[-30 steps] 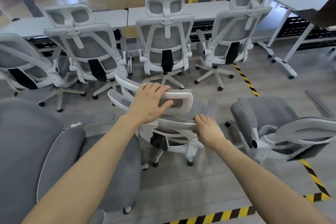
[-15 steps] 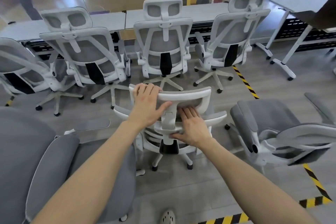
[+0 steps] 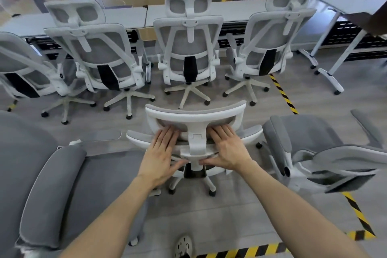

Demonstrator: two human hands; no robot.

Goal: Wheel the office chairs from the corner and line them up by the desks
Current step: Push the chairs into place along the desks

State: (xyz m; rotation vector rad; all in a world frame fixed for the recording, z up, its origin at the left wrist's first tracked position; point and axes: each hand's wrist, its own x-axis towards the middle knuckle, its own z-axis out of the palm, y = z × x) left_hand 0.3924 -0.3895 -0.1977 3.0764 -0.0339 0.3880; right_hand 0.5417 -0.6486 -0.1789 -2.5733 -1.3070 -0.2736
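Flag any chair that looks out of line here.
The grey chair at right stands askew behind the row of chairs, which face the desks squarely. No damage or spills show.

A row of chairs (image 3: 188, 48) blocks the way to the desks (image 3: 125, 18); bare floor (image 3: 310, 98) lies free at the right.

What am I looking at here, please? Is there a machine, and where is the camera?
There is no machine. A person wears one camera on the head; it looks forward and down, so both bare arms show. The left hand and the right hand lie flat, fingers straight, on the back of a white office chair; nothing is gripped. Ahead, a row of chairs stands by the desks, backs toward the camera. A grey chair on the left and a grey chair on the right stand on the floor.
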